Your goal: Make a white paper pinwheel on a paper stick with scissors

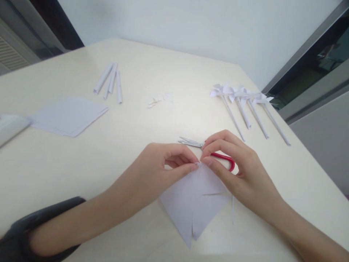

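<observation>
Four finished pinwheels (245,100) were already lined up far right, so roughly halfway done, judging by the stack of squares (68,116) and rolled sticks (109,82) left. A cut paper square (195,200) near the table's front edge was pinched at its top corner by left hand (160,163) and right hand (237,167), scissors (207,151) parked just behind.

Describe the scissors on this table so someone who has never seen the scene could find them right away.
Start at the cream table and look to its near middle, where the left hand and right hand pinch a cut white paper square. The scissors lie flat just behind the fingertips, partly hidden by the right hand. Their red handle and metal blades stand out; the other things on the table are white paper.
</observation>
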The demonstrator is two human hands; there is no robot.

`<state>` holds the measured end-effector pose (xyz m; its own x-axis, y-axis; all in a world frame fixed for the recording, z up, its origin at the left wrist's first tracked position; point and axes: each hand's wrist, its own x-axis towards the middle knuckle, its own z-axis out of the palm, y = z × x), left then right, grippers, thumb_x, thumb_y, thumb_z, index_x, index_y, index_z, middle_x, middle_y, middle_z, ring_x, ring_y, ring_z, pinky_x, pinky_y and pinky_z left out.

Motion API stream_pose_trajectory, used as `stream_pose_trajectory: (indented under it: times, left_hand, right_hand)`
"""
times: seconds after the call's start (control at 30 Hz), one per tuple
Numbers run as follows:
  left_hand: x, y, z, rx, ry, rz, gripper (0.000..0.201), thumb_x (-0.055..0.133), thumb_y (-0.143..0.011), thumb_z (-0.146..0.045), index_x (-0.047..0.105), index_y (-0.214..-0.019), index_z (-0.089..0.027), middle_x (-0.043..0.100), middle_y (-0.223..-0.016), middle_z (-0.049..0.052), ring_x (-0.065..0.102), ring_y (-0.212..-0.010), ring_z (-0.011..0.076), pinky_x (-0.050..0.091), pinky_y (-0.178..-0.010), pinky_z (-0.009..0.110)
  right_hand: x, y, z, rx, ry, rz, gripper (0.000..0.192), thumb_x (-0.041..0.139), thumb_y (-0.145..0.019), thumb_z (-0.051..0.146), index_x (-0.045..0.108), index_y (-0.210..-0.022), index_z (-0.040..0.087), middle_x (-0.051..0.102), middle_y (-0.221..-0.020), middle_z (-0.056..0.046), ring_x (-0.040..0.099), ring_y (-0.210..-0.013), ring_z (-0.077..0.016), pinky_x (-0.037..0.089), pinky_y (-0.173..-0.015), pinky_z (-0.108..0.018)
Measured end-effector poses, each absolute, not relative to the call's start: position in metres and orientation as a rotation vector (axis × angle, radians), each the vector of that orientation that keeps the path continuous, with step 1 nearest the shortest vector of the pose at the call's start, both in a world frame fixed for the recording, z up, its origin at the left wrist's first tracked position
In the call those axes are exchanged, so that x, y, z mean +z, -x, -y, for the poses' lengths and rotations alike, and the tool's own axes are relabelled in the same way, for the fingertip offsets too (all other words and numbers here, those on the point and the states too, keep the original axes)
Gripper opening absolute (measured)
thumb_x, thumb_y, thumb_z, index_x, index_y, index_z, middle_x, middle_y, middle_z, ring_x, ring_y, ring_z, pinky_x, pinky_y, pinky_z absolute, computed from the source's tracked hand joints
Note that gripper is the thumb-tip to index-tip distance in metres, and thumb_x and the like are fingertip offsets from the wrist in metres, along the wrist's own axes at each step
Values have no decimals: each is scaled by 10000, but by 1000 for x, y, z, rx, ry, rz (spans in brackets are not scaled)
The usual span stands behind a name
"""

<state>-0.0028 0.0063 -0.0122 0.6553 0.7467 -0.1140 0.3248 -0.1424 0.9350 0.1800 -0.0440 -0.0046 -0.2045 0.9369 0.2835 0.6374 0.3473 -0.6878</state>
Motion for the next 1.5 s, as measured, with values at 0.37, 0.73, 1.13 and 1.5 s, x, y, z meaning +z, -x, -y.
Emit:
stream_pose_trajectory:
  times: [0.37, 0.73, 1.13, 1.5]
  left_hand:
    - [-13, 4, -5, 461, -1684, -837, 111, 570, -842, -242, 674, -803, -250, 707, -784, -97, 650, -740, 70, 465, -655, 118]
    - [-5, 0, -4, 463, -1767, -849, 106, 563, -845, -248, 652, -803, -209, 714, -803, -48, 660, -759, 107, 498, -699, 170]
    - [-9, 3, -1, 565, -1865, -893, 91, 526, -859, -184, 592, -808, -219, 672, -783, -78, 632, -745, 58, 479, -685, 134]
    - [-8, 2, 5, 765, -2204, -932, 76, 583, -788, -131, 606, -800, -202, 659, -803, -63, 599, -726, 64, 462, -693, 162]
  right_hand:
    - [-6, -179, 44, 638, 1407, 1936, 50, 591, -829, 156, 583, -795, 192, 540, -943, -4, 547, -877, -112, 434, -763, -250]
    - [-8, -177, 44, 583, 1435, 2014, 88, 551, -820, 105, 558, -811, 193, 552, -935, -18, 535, -857, -139, 438, -725, -282]
    - [-3, -177, 46, 675, 1410, 1905, 102, 576, -807, 90, 572, -801, 191, 551, -929, -6, 554, -858, -124, 446, -756, -269]
    - [-4, -175, 48, 644, 1390, 1905, 138, 571, -780, 66, 559, -813, 200, 557, -911, -18, 551, -840, -151, 457, -726, -297]
